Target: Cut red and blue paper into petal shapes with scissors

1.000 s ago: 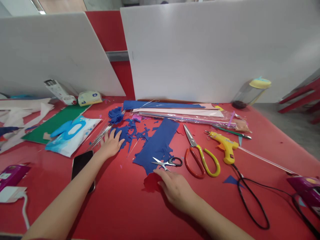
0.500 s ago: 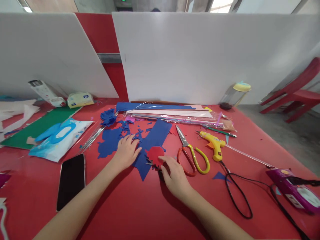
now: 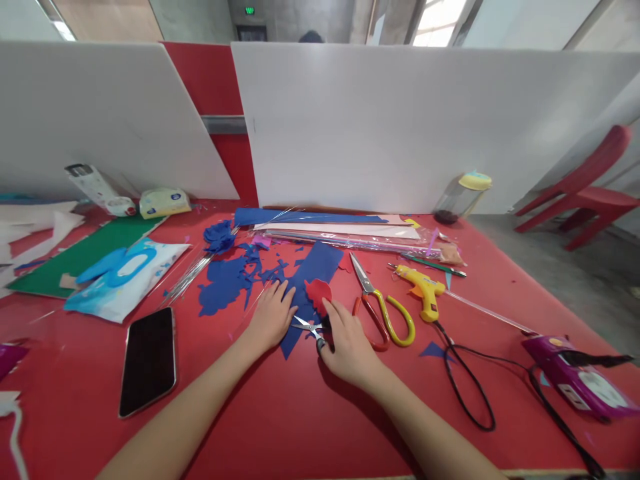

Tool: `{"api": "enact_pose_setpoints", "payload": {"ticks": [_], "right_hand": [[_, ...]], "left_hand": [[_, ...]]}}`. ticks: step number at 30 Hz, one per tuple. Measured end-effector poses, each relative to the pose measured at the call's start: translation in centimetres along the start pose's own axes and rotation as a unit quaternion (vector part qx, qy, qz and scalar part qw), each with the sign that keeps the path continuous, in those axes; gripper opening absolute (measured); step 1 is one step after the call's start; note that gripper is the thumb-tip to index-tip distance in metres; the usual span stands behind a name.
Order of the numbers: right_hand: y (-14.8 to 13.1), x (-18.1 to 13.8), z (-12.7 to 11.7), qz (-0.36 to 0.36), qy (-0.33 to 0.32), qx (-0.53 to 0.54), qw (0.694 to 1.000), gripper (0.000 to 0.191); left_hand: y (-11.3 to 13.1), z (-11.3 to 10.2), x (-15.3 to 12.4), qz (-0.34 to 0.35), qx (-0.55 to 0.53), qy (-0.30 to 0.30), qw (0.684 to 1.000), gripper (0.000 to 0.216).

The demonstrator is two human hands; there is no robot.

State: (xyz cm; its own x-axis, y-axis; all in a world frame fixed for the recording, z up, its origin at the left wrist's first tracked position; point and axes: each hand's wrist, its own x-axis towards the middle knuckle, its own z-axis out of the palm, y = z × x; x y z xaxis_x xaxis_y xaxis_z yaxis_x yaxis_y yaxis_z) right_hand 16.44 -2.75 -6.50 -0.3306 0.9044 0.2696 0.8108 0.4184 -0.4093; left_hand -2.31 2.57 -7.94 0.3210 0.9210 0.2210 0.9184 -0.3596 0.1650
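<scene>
My left hand (image 3: 273,317) lies flat with fingers spread on a long blue paper strip (image 3: 313,273) and blue scraps (image 3: 223,283). My right hand (image 3: 347,340) rests over the handles of small black scissors (image 3: 307,328), whose blades point left toward my left hand. Its fingertips touch a small red paper piece (image 3: 319,292) lying on the blue strip. Whether the fingers grip the scissors is hidden.
Large red-and-yellow scissors (image 3: 380,307) and a yellow glue gun (image 3: 423,288) with black cord lie to the right. A phone (image 3: 149,359), wipes packet (image 3: 125,275), green sheet (image 3: 75,257), wrapped paper sheets (image 3: 345,230), a jar (image 3: 460,197), a purple device (image 3: 575,377) and white dividers (image 3: 400,127) surround the red table (image 3: 280,427).
My left hand moved right from the blue scraps onto the blue strip. My right hand carried the red piece up onto the strip and now covers the small scissors' handles.
</scene>
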Motion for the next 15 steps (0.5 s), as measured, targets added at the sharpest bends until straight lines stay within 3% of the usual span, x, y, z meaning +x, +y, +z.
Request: {"api": "enact_pose_setpoints", "payload": {"ticks": [5, 10, 15], "right_hand": [[0.29, -0.07, -0.56, -0.020, -0.063, 0.016, 0.998, 0.068], [0.53, 0.09, -0.89, -0.008, -0.066, 0.020, 0.998, 0.073], [0.32, 0.16, -1.11, 0.028, -0.060, 0.021, 0.998, 0.073]], "left_hand": [[-0.07, -0.76, 0.16, -0.011, -0.009, 0.028, 1.000, 0.031], [-0.11, -0.88, 0.10, -0.048, -0.031, 0.047, 0.997, 0.026], [-0.69, -0.62, 0.00, -0.089, -0.064, 0.059, 0.992, 0.034]]}}
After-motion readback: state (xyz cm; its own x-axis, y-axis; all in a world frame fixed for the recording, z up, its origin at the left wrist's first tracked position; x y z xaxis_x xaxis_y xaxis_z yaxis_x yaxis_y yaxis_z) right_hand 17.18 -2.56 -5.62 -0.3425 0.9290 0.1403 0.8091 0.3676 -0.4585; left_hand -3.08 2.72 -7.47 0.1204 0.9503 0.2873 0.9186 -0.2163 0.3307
